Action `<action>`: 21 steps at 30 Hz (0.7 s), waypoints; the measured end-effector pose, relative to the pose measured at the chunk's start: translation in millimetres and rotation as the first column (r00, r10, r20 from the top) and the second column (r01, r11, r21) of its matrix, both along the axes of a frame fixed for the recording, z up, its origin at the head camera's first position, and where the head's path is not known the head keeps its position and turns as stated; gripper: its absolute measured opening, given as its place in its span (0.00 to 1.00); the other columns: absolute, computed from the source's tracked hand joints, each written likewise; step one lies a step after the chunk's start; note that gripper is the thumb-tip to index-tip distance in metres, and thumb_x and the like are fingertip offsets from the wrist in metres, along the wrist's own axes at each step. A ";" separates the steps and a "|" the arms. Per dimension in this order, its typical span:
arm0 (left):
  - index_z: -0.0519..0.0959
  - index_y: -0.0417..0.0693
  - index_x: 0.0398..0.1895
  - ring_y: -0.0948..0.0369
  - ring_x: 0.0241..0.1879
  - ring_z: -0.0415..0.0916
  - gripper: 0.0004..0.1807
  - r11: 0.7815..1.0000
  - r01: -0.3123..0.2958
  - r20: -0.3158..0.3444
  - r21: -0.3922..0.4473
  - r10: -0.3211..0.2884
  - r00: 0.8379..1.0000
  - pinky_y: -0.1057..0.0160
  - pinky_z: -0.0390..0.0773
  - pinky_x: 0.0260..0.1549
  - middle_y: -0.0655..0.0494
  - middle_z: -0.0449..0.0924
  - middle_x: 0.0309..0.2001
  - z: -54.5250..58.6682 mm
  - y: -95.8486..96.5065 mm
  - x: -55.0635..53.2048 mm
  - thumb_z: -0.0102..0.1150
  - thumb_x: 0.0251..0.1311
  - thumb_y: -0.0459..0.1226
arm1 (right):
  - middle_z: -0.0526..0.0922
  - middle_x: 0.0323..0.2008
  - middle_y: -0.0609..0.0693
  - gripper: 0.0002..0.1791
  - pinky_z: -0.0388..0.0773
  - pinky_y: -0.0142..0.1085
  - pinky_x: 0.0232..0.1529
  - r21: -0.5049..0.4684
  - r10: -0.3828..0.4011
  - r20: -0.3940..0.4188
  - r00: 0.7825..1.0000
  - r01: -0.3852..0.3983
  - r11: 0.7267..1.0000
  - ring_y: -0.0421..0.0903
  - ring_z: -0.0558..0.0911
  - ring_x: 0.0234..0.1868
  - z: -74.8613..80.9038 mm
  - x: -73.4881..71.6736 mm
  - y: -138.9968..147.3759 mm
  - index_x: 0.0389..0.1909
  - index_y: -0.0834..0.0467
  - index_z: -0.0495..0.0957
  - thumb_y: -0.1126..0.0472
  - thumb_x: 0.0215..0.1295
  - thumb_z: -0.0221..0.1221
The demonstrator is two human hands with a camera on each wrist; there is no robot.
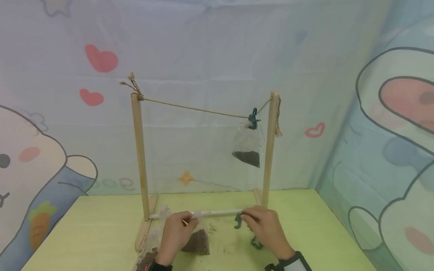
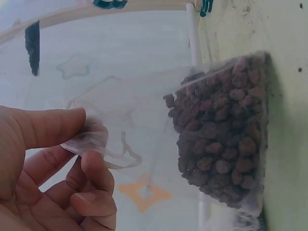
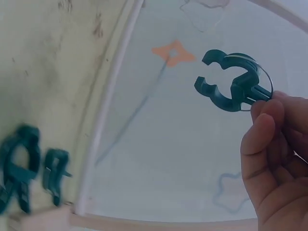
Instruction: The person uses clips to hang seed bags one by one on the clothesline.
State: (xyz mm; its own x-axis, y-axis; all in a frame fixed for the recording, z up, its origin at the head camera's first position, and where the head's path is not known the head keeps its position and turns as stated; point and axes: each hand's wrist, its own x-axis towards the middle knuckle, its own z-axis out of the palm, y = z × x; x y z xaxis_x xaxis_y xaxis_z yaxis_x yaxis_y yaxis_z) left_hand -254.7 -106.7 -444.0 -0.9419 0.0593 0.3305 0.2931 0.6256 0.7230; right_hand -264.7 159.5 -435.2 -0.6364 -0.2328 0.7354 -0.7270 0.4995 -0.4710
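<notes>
My left hand (image 1: 178,233) pinches the gathered top of a clear plastic bag (image 2: 224,139) between thumb and fingers. Brown pebbles fill the bottom of the bag, which hangs just above or on the table; I cannot tell which. In the right wrist view, my right hand (image 3: 279,139) squeezes the handles of a green plastic clip (image 3: 240,89), whose jaws stand apart with nothing between them. The two hands are separate, with the clip to the right of the bag. A second bag (image 1: 249,157) with dark contents hangs from a twine line (image 1: 196,108) by another green clip (image 1: 253,119).
Two wooden posts (image 1: 139,150) carry the twine, and a white rod (image 1: 220,213) joins them low down. More green clips (image 3: 19,166) lie on the table (image 1: 325,233) by the right hand. Another bag of brown pebbles (image 1: 147,258) sits left of the left hand. Crumbs dot the tabletop.
</notes>
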 end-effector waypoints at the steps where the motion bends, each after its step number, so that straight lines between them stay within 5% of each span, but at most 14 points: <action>1: 0.80 0.54 0.31 0.66 0.28 0.70 0.07 1.000 0.012 -0.019 -0.001 -0.012 1.000 0.65 0.72 0.30 0.61 0.77 0.30 2.3 1.2 -0.2 0.56 0.61 0.45 | 0.80 0.26 0.40 0.04 0.73 0.23 0.23 0.015 -0.005 -0.036 0.999 0.006 1.000 0.29 0.73 0.22 4.7 -0.7 0.7 0.32 0.55 0.83 0.62 0.57 0.62; 5: 0.81 0.56 0.32 0.70 0.27 0.69 0.08 0.999 0.048 -0.116 -0.002 -0.048 0.992 0.67 0.72 0.30 0.63 0.78 0.32 16.0 8.2 -0.5 0.55 0.62 0.46 | 0.83 0.29 0.43 0.05 0.74 0.22 0.27 0.048 -0.002 -0.140 0.990 0.008 0.999 0.29 0.76 0.24 29.0 -3.5 3.6 0.34 0.56 0.84 0.62 0.56 0.63; 9: 0.82 0.53 0.35 0.68 0.24 0.71 0.09 0.993 0.114 -0.251 0.038 -0.100 0.963 0.66 0.72 0.26 0.58 0.79 0.33 30.1 12.1 -4.9 0.53 0.63 0.44 | 0.84 0.29 0.46 0.06 0.74 0.24 0.26 0.081 0.030 -0.219 0.975 -0.013 0.997 0.31 0.76 0.23 57.8 -8.1 7.0 0.36 0.56 0.84 0.62 0.57 0.62; 11: 0.81 0.56 0.40 0.68 0.22 0.71 0.10 0.987 0.144 -0.307 0.066 -0.117 0.944 0.63 0.71 0.20 0.60 0.79 0.35 9.0 9.3 -30.0 0.53 0.64 0.46 | 0.83 0.28 0.46 0.07 0.74 0.24 0.25 0.103 0.047 -0.261 0.964 -0.021 0.994 0.32 0.76 0.23 72.7 -11.4 8.1 0.36 0.57 0.84 0.63 0.56 0.62; 15: 0.78 0.68 0.47 0.72 0.19 0.70 0.11 0.981 0.177 -0.409 0.083 -0.128 0.903 0.63 0.67 0.14 0.68 0.77 0.39 -63.0 -0.5 -110.8 0.51 0.64 0.50 | 0.83 0.27 0.47 0.06 0.72 0.23 0.22 0.140 0.064 -0.348 0.935 -0.015 0.990 0.33 0.75 0.22 103.1 -16.2 8.1 0.34 0.59 0.84 0.65 0.54 0.64; 16: 0.77 0.72 0.47 0.73 0.19 0.69 0.11 0.982 0.162 -0.410 0.094 -0.110 0.905 0.64 0.67 0.13 0.72 0.76 0.39 -82.4 -1.1 -133.9 0.51 0.63 0.51 | 0.83 0.27 0.47 0.07 0.72 0.23 0.22 0.147 0.063 -0.373 0.926 -0.009 0.989 0.33 0.75 0.22 110.7 -17.2 7.8 0.34 0.59 0.84 0.65 0.53 0.64; 17: 0.77 0.71 0.48 0.73 0.19 0.69 0.12 0.983 0.162 -0.414 0.089 -0.111 0.904 0.66 0.66 0.14 0.71 0.76 0.40 -87.0 -0.8 -145.8 0.52 0.63 0.51 | 0.83 0.27 0.47 0.06 0.72 0.24 0.22 0.151 0.065 -0.392 0.918 -0.006 0.989 0.33 0.75 0.22 118.4 -17.8 7.3 0.34 0.59 0.84 0.65 0.53 0.64; 19: 0.78 0.69 0.48 0.72 0.20 0.70 0.12 0.977 0.191 -0.433 0.096 -0.132 0.892 0.65 0.67 0.16 0.69 0.77 0.41 -77.1 2.7 -152.3 0.52 0.63 0.51 | 0.83 0.26 0.47 0.06 0.71 0.25 0.21 0.161 0.066 -0.421 0.905 0.002 0.987 0.33 0.75 0.22 133.2 -19.3 6.4 0.34 0.60 0.84 0.65 0.53 0.64; 21: 0.80 0.63 0.47 0.69 0.20 0.71 0.13 0.969 0.222 -0.418 0.111 -0.157 0.895 0.64 0.67 0.17 0.63 0.79 0.40 -29.5 12.0 -126.0 0.52 0.63 0.51 | 0.83 0.27 0.48 0.07 0.72 0.26 0.21 0.165 0.062 -0.447 0.893 0.014 0.986 0.34 0.76 0.22 146.5 -21.3 5.8 0.34 0.60 0.83 0.65 0.54 0.64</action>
State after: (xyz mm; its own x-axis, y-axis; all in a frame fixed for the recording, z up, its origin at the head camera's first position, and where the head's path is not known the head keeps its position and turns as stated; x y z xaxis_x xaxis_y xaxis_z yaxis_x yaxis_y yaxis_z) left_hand -380.8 -94.7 -473.5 -0.7015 0.1421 0.6984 0.6814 0.4211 0.5987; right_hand -286.0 165.3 -288.7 -0.2398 -0.3818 0.8926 -0.8541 0.5201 -0.0070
